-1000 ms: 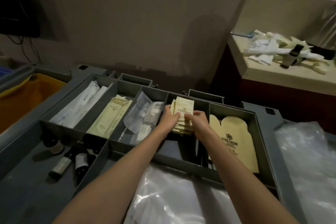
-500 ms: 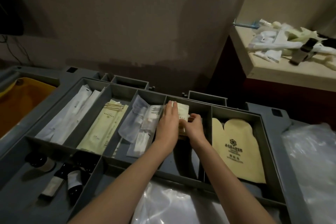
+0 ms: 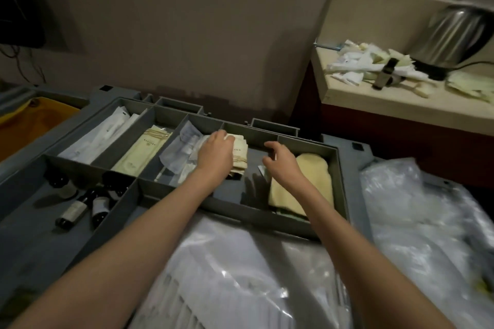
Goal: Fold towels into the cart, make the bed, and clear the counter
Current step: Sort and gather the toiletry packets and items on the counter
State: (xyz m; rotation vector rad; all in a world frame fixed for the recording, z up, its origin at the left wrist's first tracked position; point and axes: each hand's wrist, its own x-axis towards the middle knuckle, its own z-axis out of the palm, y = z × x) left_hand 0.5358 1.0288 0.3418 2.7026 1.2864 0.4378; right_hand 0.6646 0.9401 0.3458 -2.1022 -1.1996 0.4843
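Note:
A grey cart tray [image 3: 339, 184] with several compartments lies below me. My left hand [image 3: 215, 156] rests flat on a stack of small cream packets [image 3: 239, 157] in the fourth compartment. Hovering to the right of the stack, my right hand [image 3: 280, 164] has loosely curled fingers and holds nothing. To its right lie cream mitt-shaped sachets [image 3: 307, 184]. On the beige counter [image 3: 374, 100] at the upper right lies a heap of white and cream wrappers [image 3: 358, 60] with a small dark bottle [image 3: 383, 73].
A steel kettle [image 3: 451, 37] stands on the counter's far right. Other compartments hold white sachets [image 3: 99, 135], a cream packet [image 3: 141, 151] and clear bags [image 3: 181, 152]. Dark bottles [image 3: 83, 203] lie at lower left. Plastic-wrapped bundles [image 3: 240, 275] fill the foreground. A yellow bag [image 3: 29, 123] hangs left.
My right hand let go of the cream packets and drew away to the right. The left hand now lies flat on the stack in its compartment. The view tilted toward the counter.

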